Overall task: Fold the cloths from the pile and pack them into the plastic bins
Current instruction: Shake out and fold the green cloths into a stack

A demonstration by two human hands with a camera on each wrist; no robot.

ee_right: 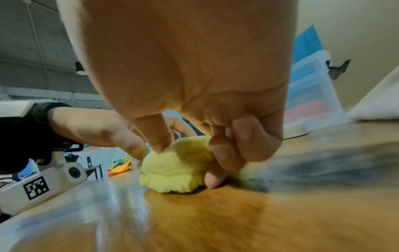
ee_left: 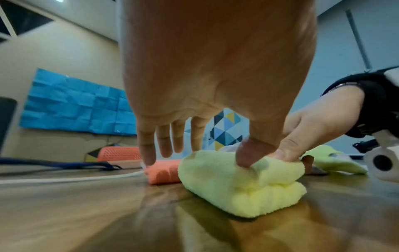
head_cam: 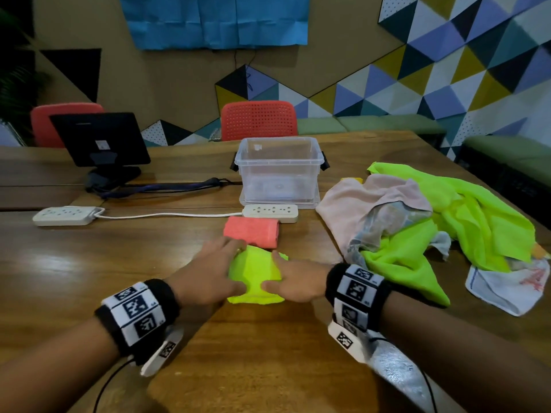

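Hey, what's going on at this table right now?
A person is folding cloths. Both hands, the left hand and the right hand, hold a folded yellow cloth down on the wooden table. A folded pink cloth lies just beyond it. The clear plastic bin farther back has nothing in it yet, and a pile of unfolded cloths waits to the right.

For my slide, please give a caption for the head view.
Both hands press a folded yellow cloth on the table, before the empty bin.
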